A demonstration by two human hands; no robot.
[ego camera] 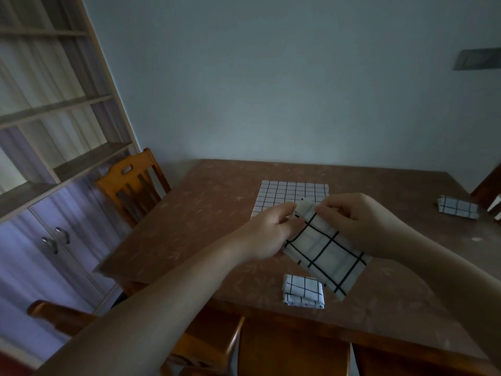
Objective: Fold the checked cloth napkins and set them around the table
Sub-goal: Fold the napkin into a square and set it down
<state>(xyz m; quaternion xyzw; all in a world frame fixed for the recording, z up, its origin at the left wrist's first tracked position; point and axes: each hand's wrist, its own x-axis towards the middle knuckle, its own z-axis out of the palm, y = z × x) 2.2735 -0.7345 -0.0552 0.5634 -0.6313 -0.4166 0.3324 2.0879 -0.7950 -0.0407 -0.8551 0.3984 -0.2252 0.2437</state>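
Observation:
Both hands hold one white napkin with black checks [328, 256] above the brown table [189, 218]. My left hand [271, 229] pinches its upper left edge, and my right hand [355, 221] pinches the upper right edge. The cloth hangs down folded toward the near table edge. A small folded checked napkin [303, 291] lies on the table just below it. Another folded one [458, 207] sits at the far right edge. A flat, larger checked cloth [287, 194] lies spread behind my hands.
A wooden chair [132, 183] stands at the table's left side, and another chair [208, 340] is tucked in at the near edge. A shelf unit with cabinet doors [54, 234] fills the left wall. A further chair shows partly at far right.

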